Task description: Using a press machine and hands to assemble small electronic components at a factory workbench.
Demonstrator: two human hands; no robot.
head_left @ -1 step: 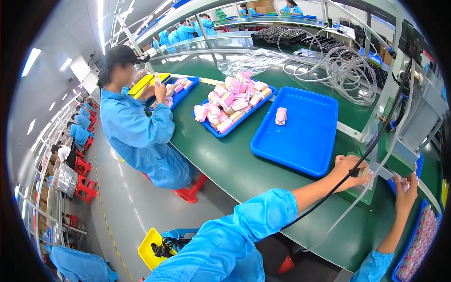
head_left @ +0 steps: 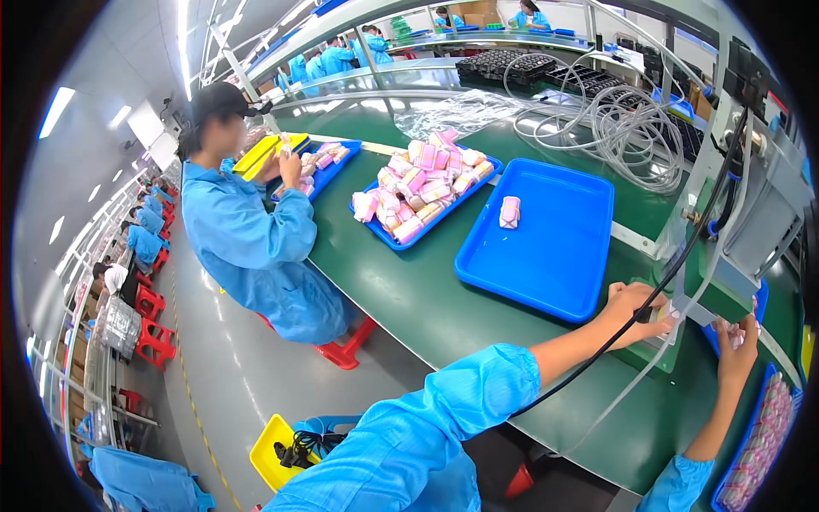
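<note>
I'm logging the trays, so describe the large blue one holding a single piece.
The blue tray is shallow and rectangular, with rounded corners and a raised rim, apparently plastic. It lies flat on the green worktop, beside the left hand; whether they touch is unclear. One pink-and-white piece rests inside, nearer its left side.

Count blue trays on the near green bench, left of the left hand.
3: a partly covered tray by the co-worker; a heaped tray of pinkish packs; the nearest tray, holding a single pack, closest to the left hand. More could be stacked underneath.
</note>
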